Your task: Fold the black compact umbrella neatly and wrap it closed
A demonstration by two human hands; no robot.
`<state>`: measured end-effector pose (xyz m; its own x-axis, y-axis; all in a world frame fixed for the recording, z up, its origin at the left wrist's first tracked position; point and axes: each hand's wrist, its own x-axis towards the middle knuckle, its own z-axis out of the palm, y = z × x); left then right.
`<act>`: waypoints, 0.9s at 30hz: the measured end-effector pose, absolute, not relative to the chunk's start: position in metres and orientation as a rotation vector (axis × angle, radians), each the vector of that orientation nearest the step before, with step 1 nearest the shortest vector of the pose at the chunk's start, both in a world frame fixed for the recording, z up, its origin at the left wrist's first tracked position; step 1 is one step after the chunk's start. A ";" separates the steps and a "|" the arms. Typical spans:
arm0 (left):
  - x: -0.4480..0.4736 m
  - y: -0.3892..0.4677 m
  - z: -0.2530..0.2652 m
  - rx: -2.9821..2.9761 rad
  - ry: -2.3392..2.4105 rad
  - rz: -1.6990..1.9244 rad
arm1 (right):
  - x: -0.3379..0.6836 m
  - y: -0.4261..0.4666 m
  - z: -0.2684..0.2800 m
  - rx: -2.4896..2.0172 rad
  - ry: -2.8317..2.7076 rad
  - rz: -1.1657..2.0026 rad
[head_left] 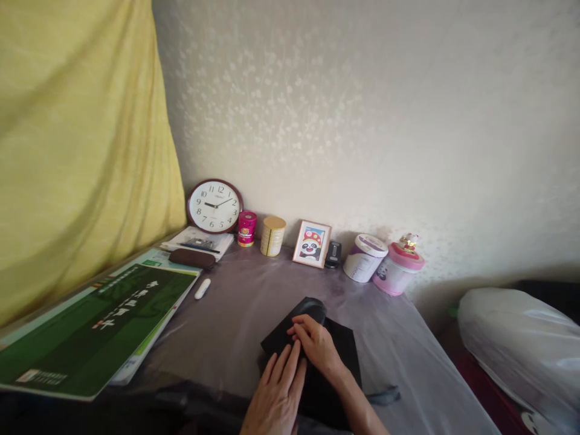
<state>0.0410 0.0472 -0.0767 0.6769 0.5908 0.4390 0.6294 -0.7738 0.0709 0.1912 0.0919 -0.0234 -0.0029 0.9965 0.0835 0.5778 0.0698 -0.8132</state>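
Observation:
A black, folded cloth item point(342, 344) lies near the front of the table; its exact kind is not clear. A dark strap-like end point(385, 396) sticks out on its right side. My left hand point(281, 383) rests flat on the cloth, its fingers stretched out. Just above and to the right, my right hand point(315, 344) has bent fingers drawn together at the cloth's raised, folded part, seeming to pinch it. The fingertips of both hands are close together, and the cloth under them is hidden.
Green books point(122, 314) lie at left beside a brown case point(193, 258) and a white stick-like object point(202, 289). Along the wall stand a clock point(215, 206), a pink can point(247, 228), a yellow tin point(273, 236), a framed panda picture point(312, 244) and tubs point(365, 258).

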 end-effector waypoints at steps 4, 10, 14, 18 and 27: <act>0.048 0.052 -0.106 -2.674 -1.084 -0.665 | 0.188 0.074 -0.021 -1.500 -1.907 0.561; 0.053 0.051 -0.126 -2.608 -1.144 -0.727 | 0.205 0.077 -0.033 -1.297 -2.186 0.275; 0.055 0.050 -0.125 -2.765 -1.243 -0.693 | 0.222 0.108 -0.041 -1.378 -2.165 0.209; 0.053 0.051 -0.120 -2.978 -1.364 -0.603 | 0.238 0.143 -0.045 -1.474 -2.107 0.313; 0.057 0.050 -0.095 -3.123 -1.576 -0.379 | 0.277 0.161 -0.050 -1.824 -1.644 0.298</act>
